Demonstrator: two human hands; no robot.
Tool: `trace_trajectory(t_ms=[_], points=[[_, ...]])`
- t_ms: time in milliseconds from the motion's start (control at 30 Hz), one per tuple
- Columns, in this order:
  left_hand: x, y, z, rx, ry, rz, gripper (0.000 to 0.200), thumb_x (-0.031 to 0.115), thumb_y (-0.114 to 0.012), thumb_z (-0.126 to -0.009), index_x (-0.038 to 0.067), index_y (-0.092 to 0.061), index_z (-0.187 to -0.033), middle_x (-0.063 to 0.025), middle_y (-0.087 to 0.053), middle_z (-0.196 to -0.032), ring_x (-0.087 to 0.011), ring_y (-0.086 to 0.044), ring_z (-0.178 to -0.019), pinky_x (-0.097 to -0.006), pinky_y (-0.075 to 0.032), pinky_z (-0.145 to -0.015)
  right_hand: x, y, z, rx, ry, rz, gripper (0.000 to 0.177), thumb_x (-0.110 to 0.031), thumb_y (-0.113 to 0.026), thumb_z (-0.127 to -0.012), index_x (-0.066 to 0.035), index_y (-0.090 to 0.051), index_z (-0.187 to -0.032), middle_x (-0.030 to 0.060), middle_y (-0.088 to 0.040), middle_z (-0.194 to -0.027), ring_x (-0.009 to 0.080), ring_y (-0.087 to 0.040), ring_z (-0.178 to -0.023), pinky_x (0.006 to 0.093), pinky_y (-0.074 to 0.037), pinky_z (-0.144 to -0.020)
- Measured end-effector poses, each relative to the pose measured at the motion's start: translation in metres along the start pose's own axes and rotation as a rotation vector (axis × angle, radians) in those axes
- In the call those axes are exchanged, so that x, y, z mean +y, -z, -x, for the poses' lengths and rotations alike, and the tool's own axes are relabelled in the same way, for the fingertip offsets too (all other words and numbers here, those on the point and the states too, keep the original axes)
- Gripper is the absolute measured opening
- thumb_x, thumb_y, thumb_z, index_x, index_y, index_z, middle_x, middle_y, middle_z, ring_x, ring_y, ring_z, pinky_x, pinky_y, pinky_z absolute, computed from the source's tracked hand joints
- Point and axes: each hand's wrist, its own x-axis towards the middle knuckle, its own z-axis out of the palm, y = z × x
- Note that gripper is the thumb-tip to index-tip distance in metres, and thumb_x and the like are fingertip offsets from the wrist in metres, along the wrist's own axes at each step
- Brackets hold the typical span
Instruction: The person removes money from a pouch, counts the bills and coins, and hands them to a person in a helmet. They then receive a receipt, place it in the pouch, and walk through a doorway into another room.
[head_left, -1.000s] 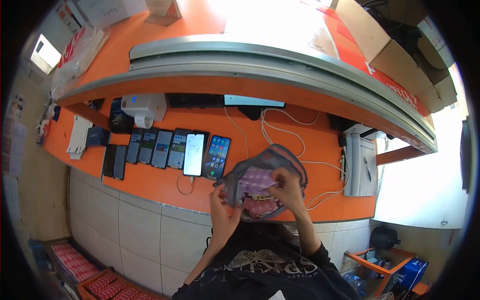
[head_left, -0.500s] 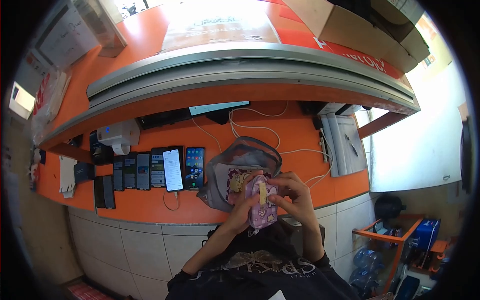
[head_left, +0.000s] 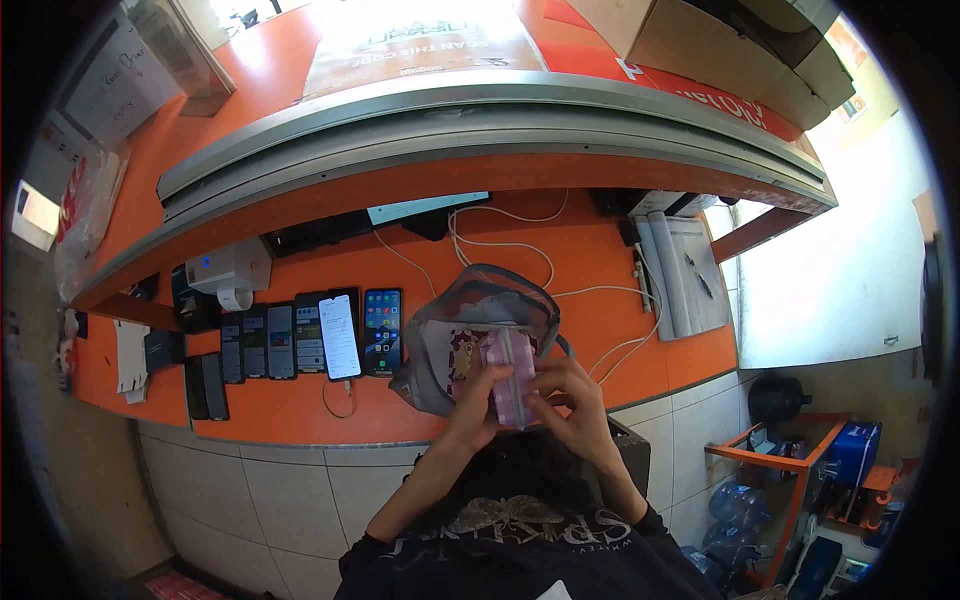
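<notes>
A pink and purple checked zip pouch (head_left: 514, 402) is held between both hands at the counter's front edge, its zipper strip turned up. My left hand (head_left: 478, 408) grips it from the left, thumb pressed on top near the zipper. On the other side, my right hand (head_left: 572, 402) is closed with its fingertips at the pouch's right edge. Just behind the hands a grey mesh-topped bag (head_left: 428, 362) stands open on the orange counter. Inside it shows an item with a dark and yellow cartoon print (head_left: 464, 350), partly hidden by the pouch and left hand.
Several phones lie in a row to the left, among them a lit white-screened one (head_left: 342, 338). White cables (head_left: 540, 262) run across the orange counter (head_left: 320, 415). A grey sleeve with a pen (head_left: 690, 280) lies right. A metal-edged shelf (head_left: 480, 130) overhangs the back.
Turned in my hands, the pouch now shows its zipper side instead of its printed face with the yellow patch. It sits slightly higher in view. My right hand has moved down along its edge.
</notes>
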Motion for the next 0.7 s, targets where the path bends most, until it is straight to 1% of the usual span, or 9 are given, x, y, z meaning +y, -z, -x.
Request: trace_trajectory(t_ms=[100,200,300,400,500,600,700], points=[[0.0,-0.001,0.003,-0.017,0.058,0.111,0.044,0.032,-0.045,-0.089,0.004,-0.039,-0.124,-0.012,-0.051,-0.115,-0.0237,-0.052,-0.106,-0.0393,-0.044,-0.092,-0.015,0.013,-0.001,-0.168,0.355,0.338,0.028,-0.011,-0.073,-0.069,-0.013,-0.066,-0.095,0.0091,-0.053,-0.111,0.0198,-0.06,-0.085,0.0299,-0.051,-0.064],[0.009,-0.002,0.006,-0.006,0.248,0.234,0.046,0.043,-0.044,-0.091,0.009,-0.039,-0.121,-0.0075,-0.053,-0.106,-0.0198,-0.055,-0.097,-0.0362,-0.051,-0.078,-0.034,0.013,-0.001,-0.094,0.468,0.65,0.026,-0.014,-0.072,-0.066,-0.019,-0.068,-0.091,0.0041,-0.056,-0.105,0.0177,-0.059,-0.082,0.0295,-0.05,-0.063],[0.009,-0.007,0.005,-0.138,0.264,0.322,0.054,0.054,-0.035,-0.091,0.009,-0.041,-0.119,-0.0065,-0.053,-0.102,-0.0181,-0.057,-0.093,-0.0336,-0.051,-0.076,-0.015,0.014,0.0,-0.045,0.629,0.636,0.021,-0.015,-0.071,-0.063,-0.018,-0.069,-0.084,-0.0009,-0.059,-0.097,0.0133,-0.057,-0.075,0.0285,-0.048,-0.059],[0.003,-0.013,0.003,0.002,0.211,0.303,0.05,0.05,-0.032,-0.093,0.008,-0.043,-0.118,-0.0071,-0.054,-0.103,-0.0168,-0.057,-0.092,-0.0324,-0.051,-0.075,-0.018,0.012,0.001,-0.076,0.642,0.642,0.018,-0.013,-0.07,-0.062,-0.016,-0.069,-0.08,-0.0035,-0.06,-0.087,0.0118,-0.056,-0.07,0.028,-0.046,-0.057],[-0.007,0.008,-0.001,-0.136,0.275,0.279,0.039,0.039,-0.034,-0.095,0.01,-0.041,-0.12,-0.0072,-0.053,-0.106,-0.0169,-0.057,-0.094,-0.0325,-0.05,-0.077,-0.016,0.008,-0.003,0.01,0.647,0.511,0.016,-0.013,-0.071,-0.062,-0.012,-0.068,-0.078,-0.002,-0.06,-0.082,0.0129,-0.056,-0.068,0.0265,-0.044,-0.054],[-0.014,-0.003,0.006,-0.035,-0.005,0.066,0.04,0.026,-0.041,-0.091,0.006,-0.04,-0.125,-0.0083,-0.053,-0.113,-0.0189,-0.054,-0.103,-0.0356,-0.047,-0.086,-0.024,0.01,-0.01,0.201,0.502,0.412,0.013,-0.01,-0.073,-0.065,-0.008,-0.066,-0.076,0.0001,-0.061,-0.083,0.0129,-0.055,-0.063,0.0248,-0.043,-0.056],[-0.019,-0.002,0.01,-0.156,0.025,-0.087,0.041,0.02,-0.042,-0.093,0.009,-0.031,-0.13,-0.0075,-0.05,-0.117,-0.017,-0.054,-0.104,-0.033,-0.046,-0.087,-0.032,0.014,-0.022,0.325,0.162,0.116,0.005,-0.009,-0.07,-0.072,-0.007,-0.066,-0.072,0.001,-0.058,-0.075,0.0084,-0.052,-0.061,0.0198,-0.038,-0.051]])
